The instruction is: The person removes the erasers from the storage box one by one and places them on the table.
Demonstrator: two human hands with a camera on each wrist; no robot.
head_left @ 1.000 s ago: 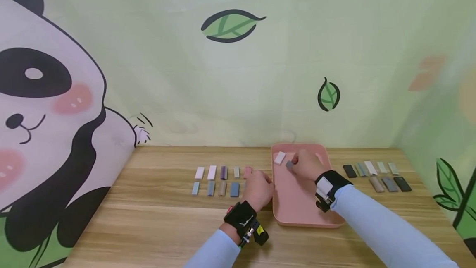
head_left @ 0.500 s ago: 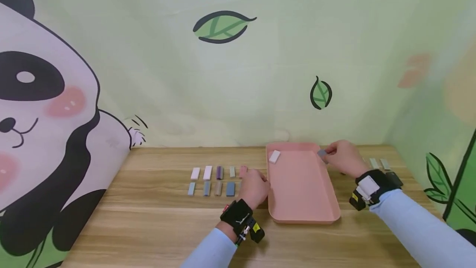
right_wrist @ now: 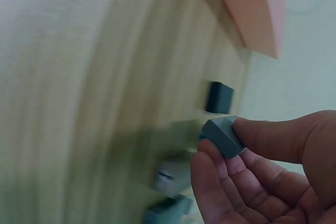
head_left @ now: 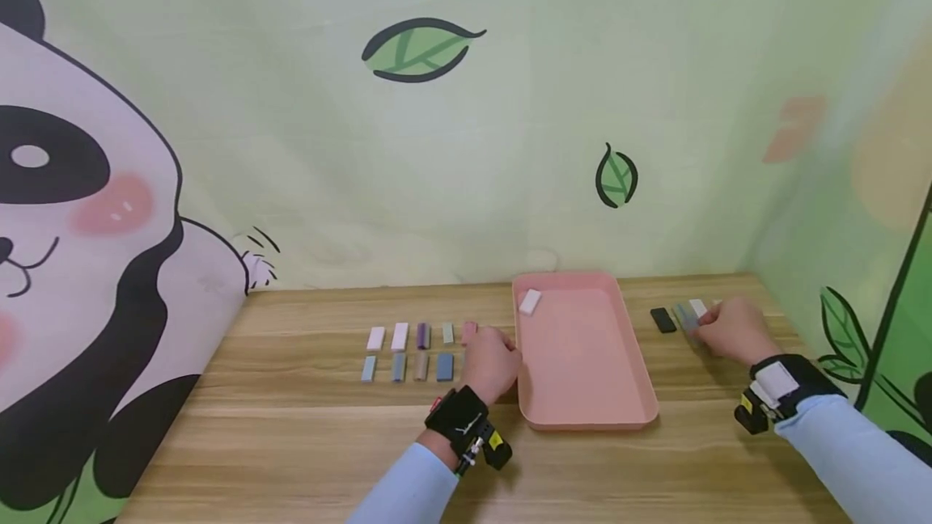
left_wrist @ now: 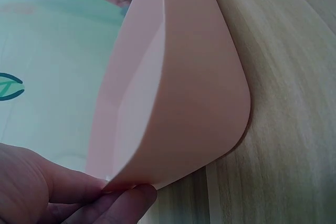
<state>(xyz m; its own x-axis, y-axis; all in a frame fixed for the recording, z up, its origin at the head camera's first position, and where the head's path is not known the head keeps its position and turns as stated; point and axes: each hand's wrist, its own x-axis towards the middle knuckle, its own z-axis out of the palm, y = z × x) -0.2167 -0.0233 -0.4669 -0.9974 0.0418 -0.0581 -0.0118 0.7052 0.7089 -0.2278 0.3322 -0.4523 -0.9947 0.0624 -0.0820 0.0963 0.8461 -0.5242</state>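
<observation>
My left hand (head_left: 491, 362) pinches the near-left rim of the pink tray (head_left: 582, 358) between thumb and fingers, as the left wrist view shows closely. A white block (head_left: 530, 302) lies in the tray's far left corner. Over the blocks at the right, my right hand (head_left: 739, 331) holds a small grey-blue block (right_wrist: 224, 137) between thumb and fingertips. A black block (head_left: 662, 319) lies just left of that hand. Close by is a white block (head_left: 697, 308), partly covered by the fingers; other blocks there are hidden behind the hand.
Left of the tray, small blocks stand in two rows, among them a blue one (head_left: 445, 367), a purple one (head_left: 423, 335) and a pink one (head_left: 469, 332). A printed cloth wall (head_left: 437, 184) rises behind the wooden table (head_left: 306, 443).
My right hand has carried the grey-blue block from inside the tray out past its right wall to the right-hand blocks. My left hand stays at the tray's rim. The head view has shifted slightly.
</observation>
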